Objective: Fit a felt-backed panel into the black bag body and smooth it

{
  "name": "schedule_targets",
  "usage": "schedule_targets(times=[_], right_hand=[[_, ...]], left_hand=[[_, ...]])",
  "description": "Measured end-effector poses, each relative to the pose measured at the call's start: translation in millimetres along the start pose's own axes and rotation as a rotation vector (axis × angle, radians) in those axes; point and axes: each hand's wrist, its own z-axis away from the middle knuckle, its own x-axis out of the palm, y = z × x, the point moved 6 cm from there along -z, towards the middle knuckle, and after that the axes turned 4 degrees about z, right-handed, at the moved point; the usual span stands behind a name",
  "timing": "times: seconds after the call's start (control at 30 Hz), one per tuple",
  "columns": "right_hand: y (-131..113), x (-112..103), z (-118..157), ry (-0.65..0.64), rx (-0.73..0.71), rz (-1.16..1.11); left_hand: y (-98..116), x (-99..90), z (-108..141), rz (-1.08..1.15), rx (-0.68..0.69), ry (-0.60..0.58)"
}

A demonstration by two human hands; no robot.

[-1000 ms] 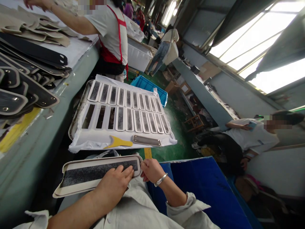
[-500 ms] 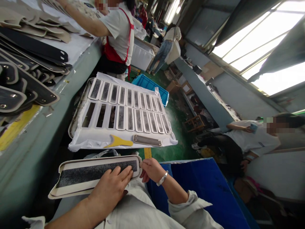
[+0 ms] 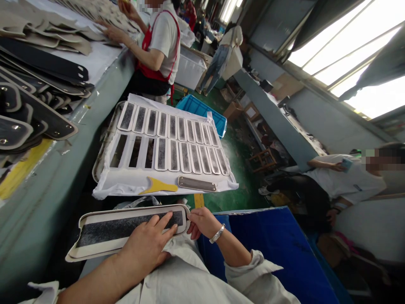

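A long pale piece with rounded corners and a dark speckled strip (image 3: 107, 230) lies across my lap. My left hand (image 3: 148, 238) rests on it with fingers spread over the strip's right part. At the piece's right end, my right hand (image 3: 201, 223) pinches the rim between thumb and fingers. Beyond them, a white-covered board (image 3: 126, 179) bears two rows of smaller pale pieces with dark strips; three slots at the front left show dark gaps. On the board's near edge lie a yellow flat tool (image 3: 161, 185) and a grey-brown strip with metal studs (image 3: 196, 183).
At left, a table (image 3: 104, 84) holds stacked dark straps (image 3: 41, 105) and beige pieces (image 3: 47, 36). A person in a red apron (image 3: 164, 46) works there. A blue crate (image 3: 202, 112) stands behind the board. Blue panels (image 3: 265, 240) are at my right; a seated person (image 3: 341, 181) is farther right.
My left hand's index and middle fingers have spread further apart on the strip. The person in the red apron has drawn their arms back towards the table's edge.
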Motion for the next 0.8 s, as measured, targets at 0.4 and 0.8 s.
schedule_targets(times=[0.4, 0.8], right_hand=[[-4, -1, -3, 0.004, -0.014, 0.07], [-9, -5, 0, -0.104, -0.114, 0.083]], left_hand=[[1, -5.0, 0, 0.001, 0.011, 0.018], [2, -7.8, -2, 0.01, -0.002, -0.031]])
